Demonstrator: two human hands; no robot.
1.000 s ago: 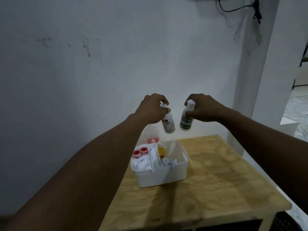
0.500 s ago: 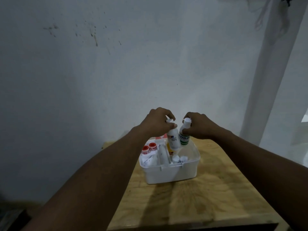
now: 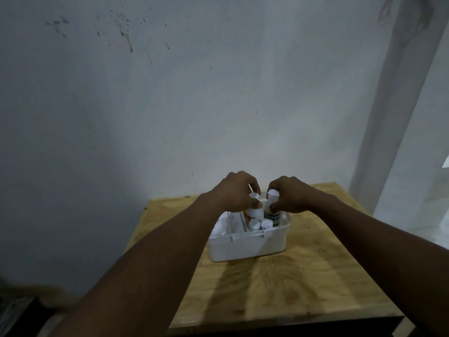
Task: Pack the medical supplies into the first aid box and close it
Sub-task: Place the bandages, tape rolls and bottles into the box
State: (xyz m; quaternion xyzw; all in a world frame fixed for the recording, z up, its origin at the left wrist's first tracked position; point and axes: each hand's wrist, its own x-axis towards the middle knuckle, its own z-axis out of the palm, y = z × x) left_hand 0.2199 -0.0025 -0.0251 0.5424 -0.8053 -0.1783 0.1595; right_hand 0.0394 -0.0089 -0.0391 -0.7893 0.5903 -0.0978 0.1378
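A white first aid box (image 3: 247,248) stands open on the wooden table (image 3: 303,283), with no lid in sight. My left hand (image 3: 234,192) grips a white bottle (image 3: 254,210) by its neck, its lower part inside the box's right compartment. Beside it, my right hand (image 3: 290,194) holds a white bottle with a green label (image 3: 272,215), also lowered into that compartment. Small white-capped containers (image 3: 260,224) sit in front of the two bottles. My left forearm hides most of the left compartment.
The table stands against a pale, stained wall (image 3: 170,93). A white pillar (image 3: 401,93) rises at the right. The floor at the lower left is dark and cluttered.
Both hands have come down from above the box, bringing the two bottles into its right compartment. The view has shifted down and closer to the table.
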